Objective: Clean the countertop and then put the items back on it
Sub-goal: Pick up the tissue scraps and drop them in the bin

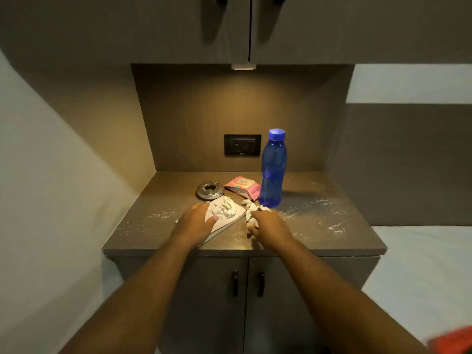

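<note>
The worktop, dusted with white powder and not yet cleared, holds a book near its front edge under the flat, open left hand, seemingly for removal, while the right hand clutches crumpled tissue beside a bottle.

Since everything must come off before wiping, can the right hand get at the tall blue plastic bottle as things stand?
Probably yes. The right hand lies just in front of the tall blue plastic bottle with nothing standing between, but it holds a crumpled white tissue, which it may need to drop first.
</note>
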